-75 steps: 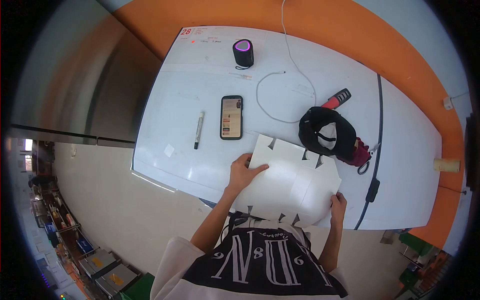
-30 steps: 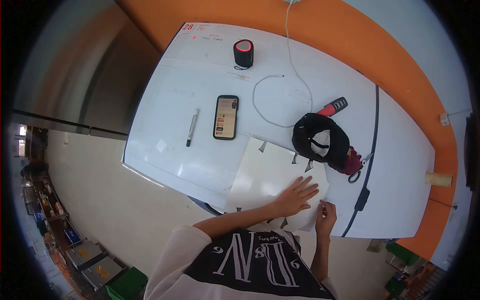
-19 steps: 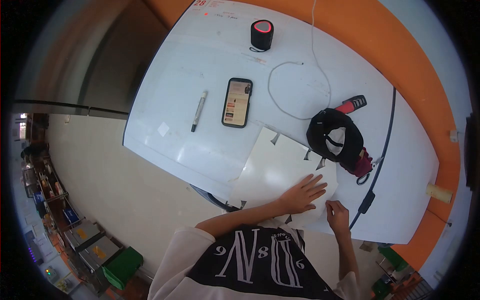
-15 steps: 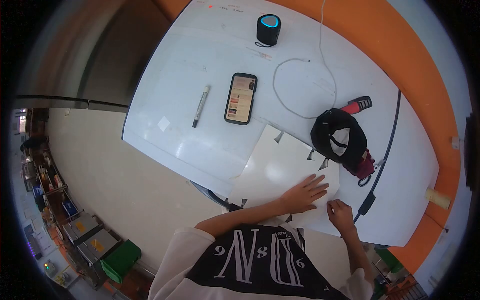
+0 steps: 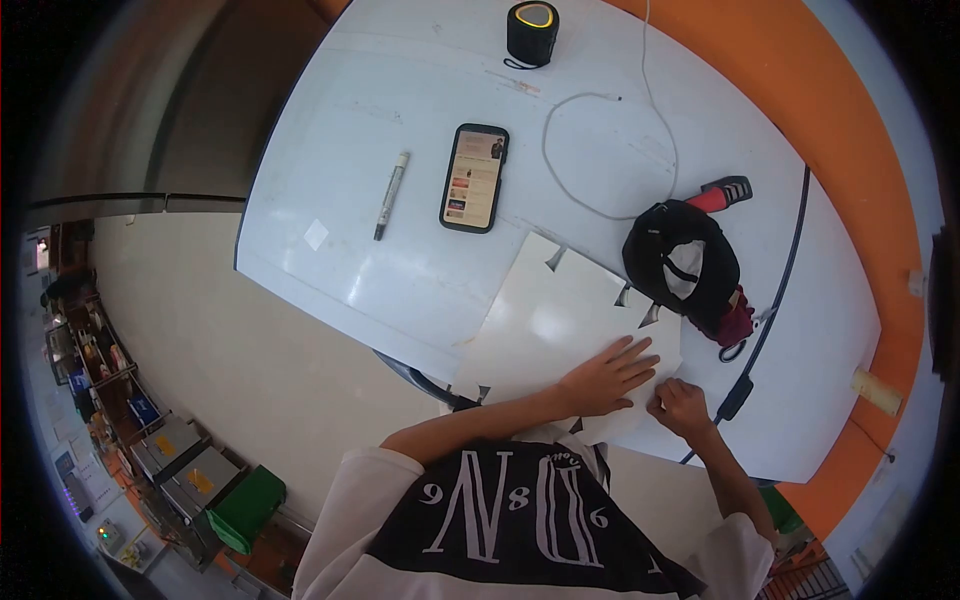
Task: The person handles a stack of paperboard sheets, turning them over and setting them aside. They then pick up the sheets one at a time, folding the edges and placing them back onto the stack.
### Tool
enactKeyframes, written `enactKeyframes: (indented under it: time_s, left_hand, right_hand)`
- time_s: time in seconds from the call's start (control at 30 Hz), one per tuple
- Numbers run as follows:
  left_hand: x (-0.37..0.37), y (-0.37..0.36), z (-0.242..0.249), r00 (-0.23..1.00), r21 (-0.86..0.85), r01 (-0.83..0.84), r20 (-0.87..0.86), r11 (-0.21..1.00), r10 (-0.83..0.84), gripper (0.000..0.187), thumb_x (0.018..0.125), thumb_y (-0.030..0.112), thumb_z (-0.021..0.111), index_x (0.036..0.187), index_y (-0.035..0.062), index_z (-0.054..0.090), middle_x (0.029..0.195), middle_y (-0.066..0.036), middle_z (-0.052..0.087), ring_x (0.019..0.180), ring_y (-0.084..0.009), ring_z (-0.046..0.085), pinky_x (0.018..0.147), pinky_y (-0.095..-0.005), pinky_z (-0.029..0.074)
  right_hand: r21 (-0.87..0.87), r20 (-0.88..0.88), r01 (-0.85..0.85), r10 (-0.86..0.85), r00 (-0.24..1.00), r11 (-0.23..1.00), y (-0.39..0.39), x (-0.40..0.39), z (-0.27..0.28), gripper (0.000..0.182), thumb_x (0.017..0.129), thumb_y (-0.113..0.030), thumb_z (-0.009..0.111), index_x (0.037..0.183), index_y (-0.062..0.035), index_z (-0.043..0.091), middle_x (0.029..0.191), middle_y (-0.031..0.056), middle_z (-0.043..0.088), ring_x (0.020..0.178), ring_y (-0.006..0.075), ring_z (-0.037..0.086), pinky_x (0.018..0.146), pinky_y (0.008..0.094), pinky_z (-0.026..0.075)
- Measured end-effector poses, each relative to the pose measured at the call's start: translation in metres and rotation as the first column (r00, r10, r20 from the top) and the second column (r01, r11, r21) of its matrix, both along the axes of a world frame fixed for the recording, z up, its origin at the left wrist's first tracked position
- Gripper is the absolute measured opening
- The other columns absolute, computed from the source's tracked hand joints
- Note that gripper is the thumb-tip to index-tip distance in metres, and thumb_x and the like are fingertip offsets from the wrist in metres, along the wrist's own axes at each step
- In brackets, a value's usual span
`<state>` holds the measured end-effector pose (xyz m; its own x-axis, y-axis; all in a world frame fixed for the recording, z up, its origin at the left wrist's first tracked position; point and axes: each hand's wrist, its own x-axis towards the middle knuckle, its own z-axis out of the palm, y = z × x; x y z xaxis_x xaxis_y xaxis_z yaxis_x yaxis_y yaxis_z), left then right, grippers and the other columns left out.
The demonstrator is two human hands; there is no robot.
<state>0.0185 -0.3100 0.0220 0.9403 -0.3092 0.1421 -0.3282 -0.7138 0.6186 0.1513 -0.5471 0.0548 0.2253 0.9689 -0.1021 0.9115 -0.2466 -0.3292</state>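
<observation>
"How were the hands set?"

"The left hand (image 5: pixel 607 380) lay open, palm down on the glossy white sheet with notched edges (image 5: pixel 535 320), seemingly steadying it. The right hand (image 5: pixel 684 408) was curled at its right edge; I couldn't tell whether it pinched anything."

"Any room around?"

"The sheet lay by the near edge of the white worktop (image 5: pixel 330 160). The black fabric cap (image 5: pixel 652 250) crowded its far-right corner."

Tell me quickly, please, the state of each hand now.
Left hand: open, palm down on the notched white sheet.
Right hand: fingers curled at the sheet's edge; grip cannot be told.
</observation>
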Motion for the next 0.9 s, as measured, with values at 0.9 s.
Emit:
enactKeyframes:
  time_s: [0.9]
  left_hand:
    - [0.001, 0.000, 0.002, 1.000, -0.035, -0.021, 0.000, 0.999, 0.021, 0.066, 0.098, 0.049, 0.066, 0.149, 0.0090, 0.055, 0.164, -0.008, 0.042, 0.159, -0.0329, 0.022, 0.130, -0.0530, 0.017]
  right_hand:
    - [-0.216, -0.709, 0.895, -0.693, 0.130, 0.390, -0.027, -0.060, -0.024, 0.026, 0.092, -0.006, 0.081, 0.100, -0.0040, 0.057, 0.093, 0.0075, 0.069, 0.084, 0.0130, 0.067, 0.077, 0.0307, 0.057]
